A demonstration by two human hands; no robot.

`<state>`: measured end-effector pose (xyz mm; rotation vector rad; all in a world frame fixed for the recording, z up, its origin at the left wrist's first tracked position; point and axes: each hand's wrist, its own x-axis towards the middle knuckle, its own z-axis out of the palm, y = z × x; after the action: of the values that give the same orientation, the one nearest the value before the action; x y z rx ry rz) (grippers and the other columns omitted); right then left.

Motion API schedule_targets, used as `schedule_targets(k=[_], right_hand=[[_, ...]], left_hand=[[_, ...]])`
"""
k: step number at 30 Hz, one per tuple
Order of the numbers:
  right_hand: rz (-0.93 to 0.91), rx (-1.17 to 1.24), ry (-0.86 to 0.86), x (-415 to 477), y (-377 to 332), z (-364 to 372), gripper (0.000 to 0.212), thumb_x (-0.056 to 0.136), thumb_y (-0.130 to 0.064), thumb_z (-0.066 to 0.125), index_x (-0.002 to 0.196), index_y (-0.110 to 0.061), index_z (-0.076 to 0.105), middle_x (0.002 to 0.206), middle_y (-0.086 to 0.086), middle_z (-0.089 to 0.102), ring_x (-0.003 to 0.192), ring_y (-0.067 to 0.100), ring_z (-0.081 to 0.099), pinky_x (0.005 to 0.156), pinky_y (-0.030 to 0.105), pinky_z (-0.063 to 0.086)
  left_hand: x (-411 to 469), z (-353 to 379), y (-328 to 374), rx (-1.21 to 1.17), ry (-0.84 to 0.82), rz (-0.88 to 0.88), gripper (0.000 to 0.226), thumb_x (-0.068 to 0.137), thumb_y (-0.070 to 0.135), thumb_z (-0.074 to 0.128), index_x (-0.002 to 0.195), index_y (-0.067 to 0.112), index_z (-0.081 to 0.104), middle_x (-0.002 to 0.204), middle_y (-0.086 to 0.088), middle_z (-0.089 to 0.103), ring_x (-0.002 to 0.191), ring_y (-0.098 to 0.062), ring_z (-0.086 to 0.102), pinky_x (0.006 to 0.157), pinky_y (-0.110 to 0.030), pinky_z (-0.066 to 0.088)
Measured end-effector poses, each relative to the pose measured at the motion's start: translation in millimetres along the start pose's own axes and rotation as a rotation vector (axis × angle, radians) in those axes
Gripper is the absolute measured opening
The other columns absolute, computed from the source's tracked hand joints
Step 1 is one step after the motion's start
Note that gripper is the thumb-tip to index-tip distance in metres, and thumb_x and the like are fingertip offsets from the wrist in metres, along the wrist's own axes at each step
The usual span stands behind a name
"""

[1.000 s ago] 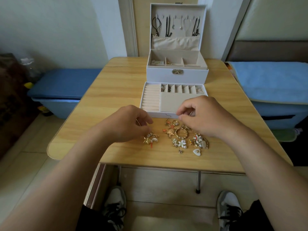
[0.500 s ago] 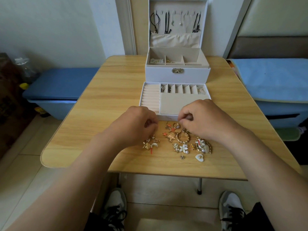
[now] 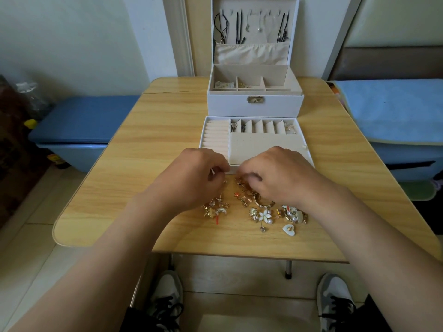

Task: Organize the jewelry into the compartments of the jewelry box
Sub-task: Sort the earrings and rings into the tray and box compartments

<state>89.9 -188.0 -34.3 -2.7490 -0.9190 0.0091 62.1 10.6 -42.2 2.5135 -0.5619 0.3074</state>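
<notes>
We take the removable tray (image 3: 256, 144) as our landmark; it lies flat on the wooden table (image 3: 148, 144), and directly behind it stands the white jewelry box (image 3: 255, 105) with its lid upright and cords hanging inside. Just in front of the tray's near edge our left hand (image 3: 191, 178) and right hand (image 3: 280, 178) sit close together, fingers curled down over the table; the fingertips are pinched inward, but we cannot tell whether either one actually has hold of a piece. The loose jewelry (image 3: 261, 212) lies scattered on the table in front of the tray, partly under our hands; a gold cluster (image 3: 215, 209) rests nearer the left hand, a white flower piece (image 3: 265, 215) near the middle, a white heart (image 3: 288, 229) farthest from the tray. A few small items sit in the tray's rear slots.
</notes>
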Motion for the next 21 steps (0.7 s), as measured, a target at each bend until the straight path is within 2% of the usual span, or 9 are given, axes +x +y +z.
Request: schedule_targets(k=[4,6,12,14,16,18,21], right_hand=[[0.020,-0.067,-0.054,3,-3,-2,0.034,0.095,-0.022,0.050,0.119,-0.041,0.066,0.108,-0.006,0.069,0.106,0.025,0.061,0.075,0.035,0.047],[0.020,-0.071,-0.044,4,-3,-3,0.030,0.096,-0.024,0.051,0.115,-0.040,0.067,0.107,-0.007,0.069,0.104,0.025,0.062,0.077,0.036,0.050],[0.034,-0.097,-0.056,6,-3,0,0.015,0.097,-0.027,0.050,0.103,-0.030,0.064,0.094,-0.006,0.066,0.093,0.024,0.062,0.075,0.039,0.051],[0.046,0.003,-0.053,5,0,-4,0.009,0.096,-0.026,0.054,0.094,-0.028,0.062,0.076,-0.015,0.061,0.086,0.016,0.062,0.074,0.037,0.051],[0.069,0.162,-0.037,3,5,-10,0.011,0.094,-0.021,0.060,0.086,-0.028,0.062,0.057,-0.017,0.058,0.068,0.001,0.058,0.067,0.031,0.047],[0.081,0.289,-0.004,1,10,-16,0.014,0.093,-0.018,0.064,0.082,-0.025,0.064,0.052,-0.017,0.057,0.057,0.000,0.054,0.059,0.027,0.041],[0.070,0.409,0.029,-1,12,-23,0.013,0.093,-0.016,0.065,0.083,-0.024,0.066,0.050,-0.007,0.054,0.048,0.005,0.048,0.057,0.026,0.044]], left_hand=[[-2,-1,-1,-0.006,-0.004,-0.021,0.018,0.081,0.003,0.066,0.092,0.012,0.076,0.079,0.000,0.070,0.070,-0.015,0.063,0.067,-0.028,0.052],[-2,-1,-1,-0.004,-0.014,-0.023,0.017,0.082,0.004,0.065,0.092,0.012,0.076,0.079,0.001,0.069,0.070,-0.015,0.063,0.068,-0.029,0.053],[-2,-4,0,-0.008,-0.031,-0.071,0.017,0.083,0.006,0.065,0.094,0.012,0.076,0.078,0.005,0.067,0.072,-0.012,0.062,0.069,-0.026,0.052],[-2,-5,0,-0.023,-0.029,-0.097,0.017,0.084,0.006,0.065,0.094,0.012,0.076,0.077,0.007,0.066,0.072,-0.012,0.063,0.068,-0.023,0.051],[-1,-5,1,-0.061,-0.022,-0.132,0.015,0.085,0.006,0.065,0.094,0.012,0.076,0.075,0.008,0.066,0.069,-0.008,0.063,0.064,-0.014,0.048],[-1,-4,4,-0.125,0.001,-0.185,0.013,0.087,0.007,0.065,0.092,0.013,0.076,0.072,0.012,0.066,0.064,-0.001,0.061,0.060,-0.007,0.042],[2,-2,8,-0.247,0.042,-0.269,0.012,0.088,0.008,0.067,0.091,0.015,0.076,0.071,0.011,0.067,0.061,0.002,0.060,0.059,-0.007,0.042]])
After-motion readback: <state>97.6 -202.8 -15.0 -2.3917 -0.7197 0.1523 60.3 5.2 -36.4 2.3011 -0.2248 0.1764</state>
